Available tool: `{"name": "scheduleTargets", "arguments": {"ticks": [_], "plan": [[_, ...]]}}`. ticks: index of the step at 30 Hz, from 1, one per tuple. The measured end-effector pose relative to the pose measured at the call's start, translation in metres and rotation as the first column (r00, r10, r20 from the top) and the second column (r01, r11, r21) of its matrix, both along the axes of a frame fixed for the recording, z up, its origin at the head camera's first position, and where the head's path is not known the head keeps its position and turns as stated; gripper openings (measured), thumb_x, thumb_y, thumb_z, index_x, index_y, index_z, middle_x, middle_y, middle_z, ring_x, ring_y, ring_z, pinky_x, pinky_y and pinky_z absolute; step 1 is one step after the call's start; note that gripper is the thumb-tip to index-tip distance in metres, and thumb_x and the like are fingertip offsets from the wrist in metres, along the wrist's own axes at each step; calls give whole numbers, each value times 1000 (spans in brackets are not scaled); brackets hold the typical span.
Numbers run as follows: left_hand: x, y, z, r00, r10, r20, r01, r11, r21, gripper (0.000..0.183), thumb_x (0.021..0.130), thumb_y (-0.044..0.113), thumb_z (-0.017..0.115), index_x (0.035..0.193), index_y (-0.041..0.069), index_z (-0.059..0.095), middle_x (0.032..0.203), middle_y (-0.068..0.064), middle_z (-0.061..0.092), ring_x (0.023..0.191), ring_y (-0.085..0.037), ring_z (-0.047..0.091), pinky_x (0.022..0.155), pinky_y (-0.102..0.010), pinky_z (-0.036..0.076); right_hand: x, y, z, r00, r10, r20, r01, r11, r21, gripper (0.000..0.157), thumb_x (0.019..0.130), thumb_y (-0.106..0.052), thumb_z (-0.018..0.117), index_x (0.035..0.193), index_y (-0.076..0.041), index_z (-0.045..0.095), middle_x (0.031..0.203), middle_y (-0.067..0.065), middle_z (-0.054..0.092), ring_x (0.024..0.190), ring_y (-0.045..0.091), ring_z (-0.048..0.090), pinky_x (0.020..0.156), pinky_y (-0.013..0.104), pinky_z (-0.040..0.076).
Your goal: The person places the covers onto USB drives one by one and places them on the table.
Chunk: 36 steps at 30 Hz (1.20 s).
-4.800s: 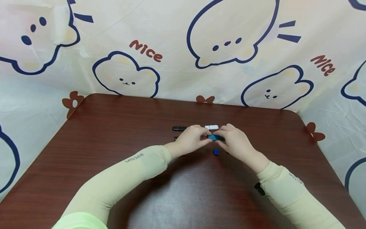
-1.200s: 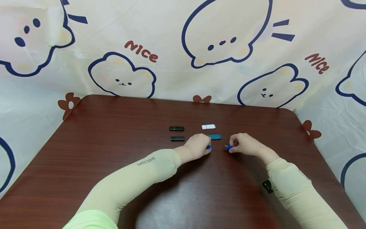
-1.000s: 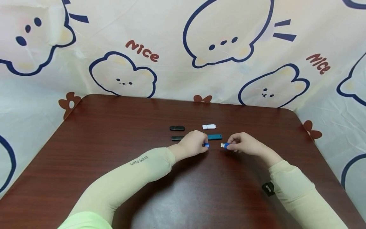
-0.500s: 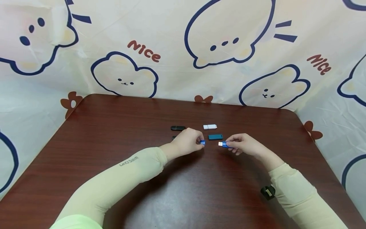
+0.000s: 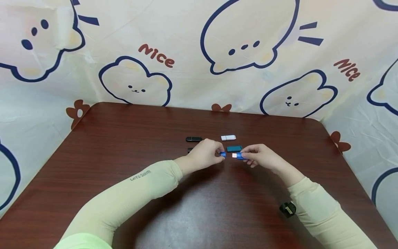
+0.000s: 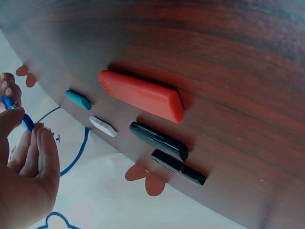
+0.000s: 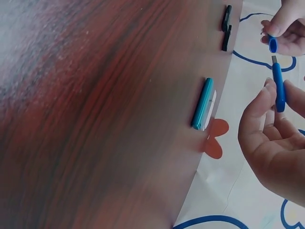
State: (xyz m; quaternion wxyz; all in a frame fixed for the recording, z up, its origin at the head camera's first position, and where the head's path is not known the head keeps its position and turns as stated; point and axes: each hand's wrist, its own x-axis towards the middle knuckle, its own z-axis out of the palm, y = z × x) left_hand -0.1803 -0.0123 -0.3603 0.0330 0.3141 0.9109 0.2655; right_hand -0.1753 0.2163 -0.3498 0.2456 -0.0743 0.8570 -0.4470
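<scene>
My left hand [image 5: 203,152] pinches a small blue cap [image 5: 223,154], its hollow end facing right. Opposite it, my right hand [image 5: 262,157] holds a blue USB flash drive [image 5: 239,156] between thumb and fingers, with its metal plug pointing left at the cap. A short gap separates plug and cap, and the right wrist view shows the plug lined up roughly with the cap's opening [image 7: 273,45]. Both pieces are held up over the table. Just behind them lies a teal flash drive [image 5: 234,148].
A white flash drive [image 5: 228,137] and a black one [image 5: 193,139] lie farther back. The left wrist view shows a second black drive [image 6: 159,140] and a red one [image 6: 140,95], largely hidden by my left arm in the head view. A patterned cloth [image 5: 186,79] hangs behind the table.
Earlier both hands held the teal drive, which now lies on the table. Since then the blue cap and drive were picked up and raised, and the right hand has moved left, narrowing the gap.
</scene>
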Motion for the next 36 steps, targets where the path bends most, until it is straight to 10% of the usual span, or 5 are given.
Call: {"name": "scheduleTargets", "arguments": {"ticks": [36], "plan": [[7,9,-2,999,-32,-43,32,999,10,18,82,20,72,95,7,69,88,-3,71,76,-9,62,69,-17,50,7,-12,5,999,28,-27,-29,999,-23,30,94,-16,55,111,8,61,87,16,63,74,17,58,69,28,54]]}}
